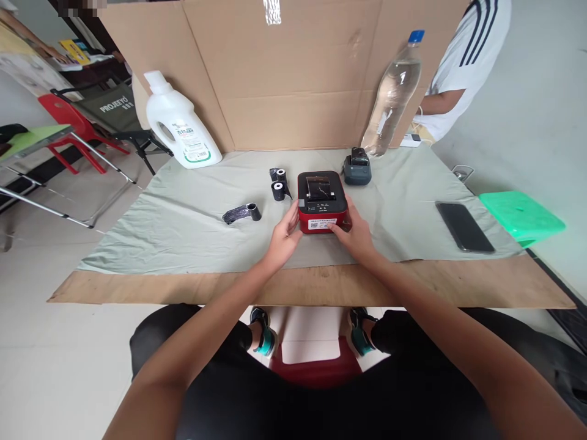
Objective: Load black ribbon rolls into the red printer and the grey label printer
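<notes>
Left hand (285,235) and right hand (355,235), fingers (293,215) clasping opposite sides of red printer (321,205) on surface (183,214), near black rolls (278,183).

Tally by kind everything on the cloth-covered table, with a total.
Printers: 2 (red printer, between left hand and right hand; grey printer)
Black rolls: 3
Bottles: 2 (white jug, clear bottle)
Phone: 1
Total: 8
</notes>
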`<state>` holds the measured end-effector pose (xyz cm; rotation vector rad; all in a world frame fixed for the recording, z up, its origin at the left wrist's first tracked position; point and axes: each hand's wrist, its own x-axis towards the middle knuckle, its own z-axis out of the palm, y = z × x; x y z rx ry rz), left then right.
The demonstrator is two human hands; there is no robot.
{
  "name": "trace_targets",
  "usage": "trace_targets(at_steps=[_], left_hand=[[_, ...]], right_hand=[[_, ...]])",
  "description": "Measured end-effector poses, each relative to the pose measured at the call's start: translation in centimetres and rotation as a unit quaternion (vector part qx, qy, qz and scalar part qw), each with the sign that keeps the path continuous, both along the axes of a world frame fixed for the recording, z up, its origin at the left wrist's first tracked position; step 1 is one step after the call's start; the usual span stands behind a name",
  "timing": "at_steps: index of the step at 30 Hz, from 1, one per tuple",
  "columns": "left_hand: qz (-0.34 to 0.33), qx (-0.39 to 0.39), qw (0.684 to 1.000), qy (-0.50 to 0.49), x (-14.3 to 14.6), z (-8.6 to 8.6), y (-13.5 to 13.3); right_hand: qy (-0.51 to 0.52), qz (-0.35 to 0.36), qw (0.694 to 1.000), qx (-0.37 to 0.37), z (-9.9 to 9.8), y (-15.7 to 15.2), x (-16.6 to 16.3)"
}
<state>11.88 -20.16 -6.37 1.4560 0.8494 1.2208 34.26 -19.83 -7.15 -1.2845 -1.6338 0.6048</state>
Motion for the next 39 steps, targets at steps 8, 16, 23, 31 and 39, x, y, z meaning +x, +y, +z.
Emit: trace_targets(at_steps=[8,16,23,31,39], left_hand=[[-0.011,-0.003,1.0,0.022,-0.9,0.1,0.4],[0.015,0.04,0.994,0.104,-1.3,0.9,0.0],[0.079,0.16,0.945,0.275,-1.4,2.8,0.0],[0.114,0.167,0.932,0.3,-1.8,2.7,0.3],[0.105,0.134,0.936,0.309,-2.1,3.0,0.2]], right_hand=[[0.007,0.01,1.0,0.007,-0.4,-0.1,0.0],[0.016,0.022,1.0,0.015,-1.2,0.0,0.0],[0.023,0.033,0.999,0.028,-1.7,0.3,0.2],[0.015,0.026,0.999,0.029,-1.7,0.2,0.0],[-0.046,0.054,0.995,0.075,0.8,1.5,1.2]])
